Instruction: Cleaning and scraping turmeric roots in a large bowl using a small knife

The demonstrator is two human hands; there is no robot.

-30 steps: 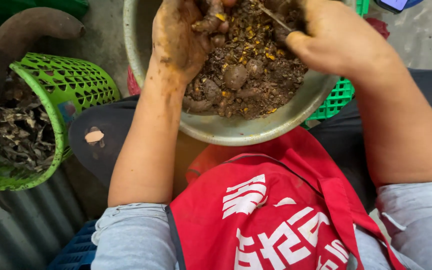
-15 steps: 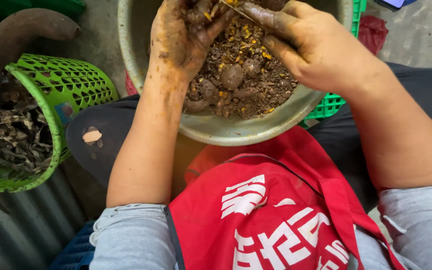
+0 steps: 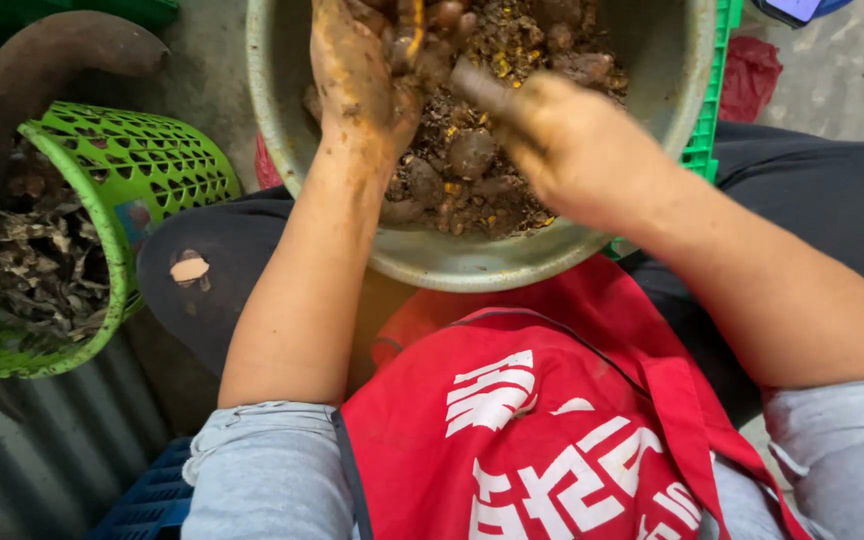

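Bowl (image 3: 472,270) — dull, smooth metal. Basket (image 3: 142,170) — glossy green plastic mesh. Apron (image 3: 552,430) — matt red cloth. Left hand (image 3: 357,75) mud-caked, rough.

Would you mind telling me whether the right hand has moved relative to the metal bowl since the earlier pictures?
Yes. The right hand has shifted toward the bowl's near rim.

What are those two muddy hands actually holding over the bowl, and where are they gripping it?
The left hand pinches a small muddy lump in its fingertips above the metal bowl. The right hand grips a thin tool by its handle end; motion blur hides what kind of tool.
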